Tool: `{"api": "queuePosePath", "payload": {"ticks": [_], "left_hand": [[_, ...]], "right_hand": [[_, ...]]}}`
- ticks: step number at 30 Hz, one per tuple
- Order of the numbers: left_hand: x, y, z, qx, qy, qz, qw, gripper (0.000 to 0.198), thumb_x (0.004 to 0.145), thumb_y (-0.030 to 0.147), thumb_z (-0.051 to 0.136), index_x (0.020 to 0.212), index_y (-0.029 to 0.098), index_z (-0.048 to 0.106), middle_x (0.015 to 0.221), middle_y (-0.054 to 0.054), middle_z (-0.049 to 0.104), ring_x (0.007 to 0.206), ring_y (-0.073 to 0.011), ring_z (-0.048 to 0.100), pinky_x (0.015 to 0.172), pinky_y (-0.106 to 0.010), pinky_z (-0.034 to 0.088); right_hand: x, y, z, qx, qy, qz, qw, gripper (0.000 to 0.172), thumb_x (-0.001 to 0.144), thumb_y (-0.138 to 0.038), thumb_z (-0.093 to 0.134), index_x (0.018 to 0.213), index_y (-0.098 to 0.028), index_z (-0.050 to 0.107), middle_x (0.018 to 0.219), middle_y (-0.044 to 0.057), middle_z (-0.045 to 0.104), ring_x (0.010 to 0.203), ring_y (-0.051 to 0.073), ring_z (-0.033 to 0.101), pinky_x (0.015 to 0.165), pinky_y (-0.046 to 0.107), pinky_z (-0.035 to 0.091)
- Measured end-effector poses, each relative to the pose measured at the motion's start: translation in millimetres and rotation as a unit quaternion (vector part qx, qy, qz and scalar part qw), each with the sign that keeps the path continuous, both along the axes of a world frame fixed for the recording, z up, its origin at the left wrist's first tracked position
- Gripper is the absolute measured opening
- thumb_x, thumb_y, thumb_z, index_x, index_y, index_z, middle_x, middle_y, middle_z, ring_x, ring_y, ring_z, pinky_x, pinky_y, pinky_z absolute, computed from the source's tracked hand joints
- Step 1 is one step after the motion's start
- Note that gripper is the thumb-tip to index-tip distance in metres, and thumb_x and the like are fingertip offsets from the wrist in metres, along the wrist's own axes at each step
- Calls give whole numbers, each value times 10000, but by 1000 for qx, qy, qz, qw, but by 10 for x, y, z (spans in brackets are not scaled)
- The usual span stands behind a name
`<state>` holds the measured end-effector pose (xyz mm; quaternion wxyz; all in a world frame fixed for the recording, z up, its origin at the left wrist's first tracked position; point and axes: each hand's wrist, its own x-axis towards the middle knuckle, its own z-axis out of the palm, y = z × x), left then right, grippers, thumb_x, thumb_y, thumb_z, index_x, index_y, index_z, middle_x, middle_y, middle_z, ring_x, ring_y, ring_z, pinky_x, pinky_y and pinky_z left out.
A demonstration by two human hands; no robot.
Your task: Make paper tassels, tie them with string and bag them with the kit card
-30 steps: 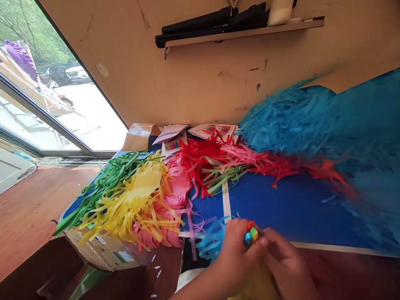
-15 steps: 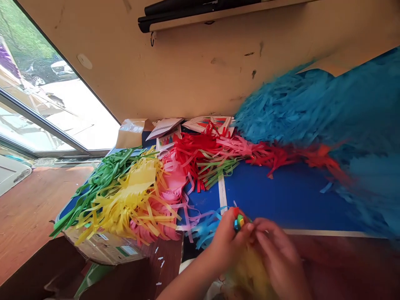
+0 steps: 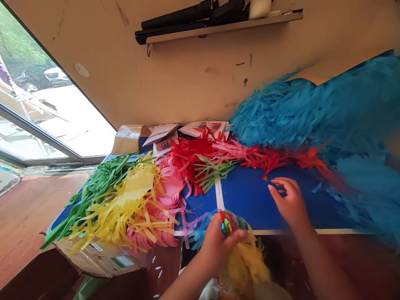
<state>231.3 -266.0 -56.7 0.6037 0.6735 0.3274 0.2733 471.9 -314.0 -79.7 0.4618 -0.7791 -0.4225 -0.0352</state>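
Note:
My left hand (image 3: 220, 241) is closed round a small bundle of many-coloured paper strips (image 3: 225, 224) at the near edge of the blue table (image 3: 250, 200). Yellow fringed paper (image 3: 246, 264) hangs below that hand. My right hand (image 3: 289, 202) hovers over the blue table top, fingers curled loosely and apart, holding nothing. It is close to the red paper fringe (image 3: 281, 158). Light blue strips (image 3: 200, 229) lie just left of my left hand.
Heaps of cut paper cover the table: green (image 3: 100, 187), yellow (image 3: 131, 200), pink (image 3: 171, 196), red (image 3: 193, 158). A large blue fringed mass (image 3: 328, 121) fills the right. Cards (image 3: 200, 128) and a brown box (image 3: 129, 137) lie by the wall. A shelf (image 3: 218, 27) hangs above.
My right hand has left the coloured bundle and moved up and right over the blue table. My left hand keeps the bundle and has shifted a little left.

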Motion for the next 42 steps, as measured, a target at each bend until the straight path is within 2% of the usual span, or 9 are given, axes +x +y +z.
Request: {"api": "queuePosePath", "payload": {"ticks": [4, 9, 14, 17, 21, 23, 30, 36, 42], "left_hand": [[-35, 11, -17, 13, -15, 10, 1000, 349, 766, 496, 608, 685, 201, 442, 694, -3, 499, 655, -148, 449, 633, -270, 383], [-56, 34, 67, 18, -12, -5, 1000, 298, 823, 443, 542, 683, 196, 452, 708, -15, 516, 680, -153, 471, 661, -275, 387], [-38, 64, 148, -34, -6, -8, 999, 272, 788, 428, 573, 709, 194, 457, 669, 8, 507, 629, -133, 459, 631, -255, 368], [-30, 76, 140, -43, 8, 7, 999, 307, 739, 448, 617, 694, 194, 449, 670, 13, 482, 627, -130, 432, 621, -253, 352], [-33, 78, 89, -44, 9, -15, 999, 369, 708, 508, 638, 702, 190, 451, 669, 21, 452, 616, -125, 391, 601, -251, 322], [-36, 68, 70, -37, -6, -30, 999, 397, 731, 556, 605, 715, 190, 454, 669, 21, 451, 623, -129, 392, 604, -252, 318], [-62, -11, 64, 6, -38, -50, 998, 556, 726, 734, 470, 755, 179, 485, 701, 3, 457, 671, -153, 405, 643, -270, 325], [-104, -59, 44, 27, -75, -73, 994, 769, 570, 867, 431, 873, 165, 506, 825, -40, 476, 728, -179, 422, 660, -287, 353], [-96, -98, 70, 71, -28, -26, 997, 405, 801, 563, 514, 671, 191, 423, 682, 2, 442, 662, -148, 398, 636, -272, 334]], "right_hand": [[412, 261, 6, -107, -118, 51, 986, 307, 729, -185, 459, 977, -186, 639, 1081, 122, 571, 899, 251, 547, 799, 412, 435], [567, 365, 150, -175, -213, 112, 955, 185, 720, -137, 459, 721, -184, 638, 935, 109, 641, 840, 248, 548, 723, 370, 410], [316, 59, 389, -125, -214, 56, 967, 206, 799, -314, 433, 795, -184, 591, 828, 118, 648, 839, 279, 564, 766, 406, 424], [-32, -333, 497, -146, -52, 109, 982, 266, 809, -455, 474, 869, -218, 579, 802, 55, 651, 703, 206, 598, 635, 304, 471], [-551, -712, 592, -302, 255, 349, 850, 159, 709, -360, 605, 791, -223, 605, 800, 15, 650, 717, 182, 605, 604, 246, 466], [-747, -732, 614, -325, 323, 390, 798, 111, 697, -303, 603, 756, -208, 598, 769, 8, 633, 714, 171, 592, 622, 239, 460], [-1105, -451, 503, -122, 241, 355, 895, 165, 781, -332, 577, 676, -207, 606, 688, 4, 572, 671, 147, 543, 623, 236, 438], [-1318, -369, 354, -52, 261, 303, 915, 176, 766, -381, 617, 693, -221, 614, 708, 7, 617, 672, 162, 573, 612, 247, 455], [-1340, -353, 314, -54, 311, 322, 892, 330, 784, -466, 574, 629, -194, 468, 602, -17, 523, 546, 112, 474, 502, 208, 400]]}}
